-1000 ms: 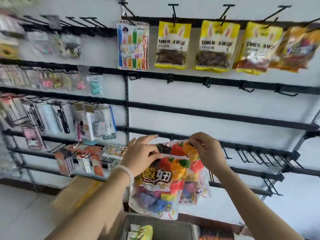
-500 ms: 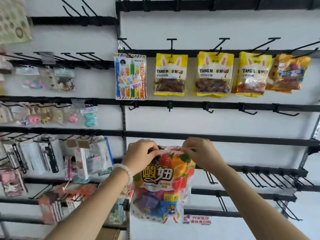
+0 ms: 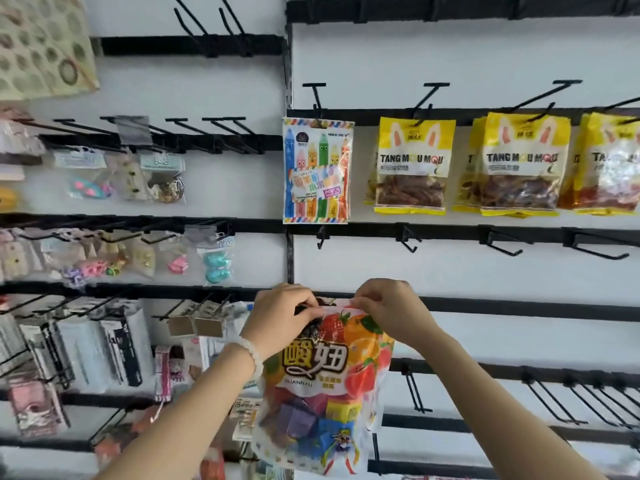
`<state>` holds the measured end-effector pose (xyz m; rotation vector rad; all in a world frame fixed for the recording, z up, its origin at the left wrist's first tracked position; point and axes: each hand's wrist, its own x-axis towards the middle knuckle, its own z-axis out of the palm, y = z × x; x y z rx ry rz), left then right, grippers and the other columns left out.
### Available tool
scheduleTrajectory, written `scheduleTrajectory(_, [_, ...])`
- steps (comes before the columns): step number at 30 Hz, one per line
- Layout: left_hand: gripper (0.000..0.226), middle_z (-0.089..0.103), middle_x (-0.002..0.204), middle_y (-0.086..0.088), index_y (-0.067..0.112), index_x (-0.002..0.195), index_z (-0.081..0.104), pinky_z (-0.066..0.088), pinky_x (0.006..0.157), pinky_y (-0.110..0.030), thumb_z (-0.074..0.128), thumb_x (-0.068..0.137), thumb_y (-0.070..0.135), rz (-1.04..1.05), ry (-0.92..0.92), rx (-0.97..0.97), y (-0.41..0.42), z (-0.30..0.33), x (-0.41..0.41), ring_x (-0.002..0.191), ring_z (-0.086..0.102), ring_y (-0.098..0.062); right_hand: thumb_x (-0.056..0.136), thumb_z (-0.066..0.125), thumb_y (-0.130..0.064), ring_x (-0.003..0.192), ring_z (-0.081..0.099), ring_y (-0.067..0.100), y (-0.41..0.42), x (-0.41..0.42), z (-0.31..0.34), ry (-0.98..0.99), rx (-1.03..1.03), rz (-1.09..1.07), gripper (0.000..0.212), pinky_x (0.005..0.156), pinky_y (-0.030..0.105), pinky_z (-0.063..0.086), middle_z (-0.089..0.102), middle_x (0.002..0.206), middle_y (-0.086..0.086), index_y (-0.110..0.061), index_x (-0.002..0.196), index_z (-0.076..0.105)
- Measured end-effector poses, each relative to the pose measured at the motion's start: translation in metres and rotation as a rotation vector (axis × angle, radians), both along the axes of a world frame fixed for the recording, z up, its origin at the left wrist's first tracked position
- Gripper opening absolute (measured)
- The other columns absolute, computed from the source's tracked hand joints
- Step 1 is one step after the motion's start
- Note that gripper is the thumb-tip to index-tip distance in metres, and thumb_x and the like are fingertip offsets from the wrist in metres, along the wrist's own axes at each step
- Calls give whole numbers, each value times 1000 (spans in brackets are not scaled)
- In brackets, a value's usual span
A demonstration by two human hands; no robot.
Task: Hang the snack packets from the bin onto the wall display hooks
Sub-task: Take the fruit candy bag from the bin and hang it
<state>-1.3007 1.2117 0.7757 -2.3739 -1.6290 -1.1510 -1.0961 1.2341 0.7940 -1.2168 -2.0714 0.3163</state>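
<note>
Both my hands up at the packet's top edge. Left hand (image 3: 282, 315) fingers curled, pinching the top-left corner; white bead bracelet (image 3: 251, 353) on that wrist. Right hand (image 3: 389, 308) pinching the top-right corner, knuckles toward the wall. Forearms angle up from the bottom of frame, converging. Packet (image 3: 323, 386), fruit print and coloured sweets inside, hangs upright between them, top level with a black rail (image 3: 519, 308). Can't tell if it's on a hook; my fingers cover the hole. White wall, black rails with hooks. One row up, bare hooks (image 3: 498, 242). Above those, a pencil-print pack (image 3: 317, 171) and yellow packs (image 3: 412, 166) hanging. Left panel: small accessories in clear bags (image 3: 162, 176).
</note>
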Motion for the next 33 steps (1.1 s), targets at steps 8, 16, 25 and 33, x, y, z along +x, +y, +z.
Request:
scheduleTrajectory(8, [19, 55, 88, 18, 24, 78, 68, 47, 86, -38, 62, 82, 42, 96, 25, -15, 15, 20, -25, 82, 56, -5, 90, 55, -26, 79, 56, 11, 31, -23, 22, -65, 164, -36, 13, 61, 26, 44, 60, 81, -12, -21, 85, 66])
scheduleTrajectory(16, [18, 54, 86, 16, 25, 78, 68, 45, 86, -42, 62, 83, 41, 138, 19, -12, 43, 34, -34, 82, 56, -8, 90, 56, -27, 82, 58, 12, 63, -27, 33, -15, 160, -65, 12, 66, 30, 49, 66, 86, -9, -23, 85, 65])
scheduleTrajectory(25, [15, 43, 85, 18, 21, 74, 64, 32, 77, -20, 66, 81, 34, -5, 83, -14, 92, 50, -52, 85, 48, -7, 89, 58, -27, 75, 60, 11, 95, -37, 42, 45, 210, -171, 9, 63, 30, 50, 61, 76, -12, -24, 83, 65])
scheduleTrajectory(33, [16, 48, 91, 10, 18, 73, 66, 39, 77, -25, 67, 81, 32, -71, 90, 24, 107, 51, -64, 83, 51, -10, 88, 60, -28, 79, 60, 9, 103, -47, 42, 77, 215, -177, 8, 72, 39, 55, 62, 77, -13, -26, 81, 64])
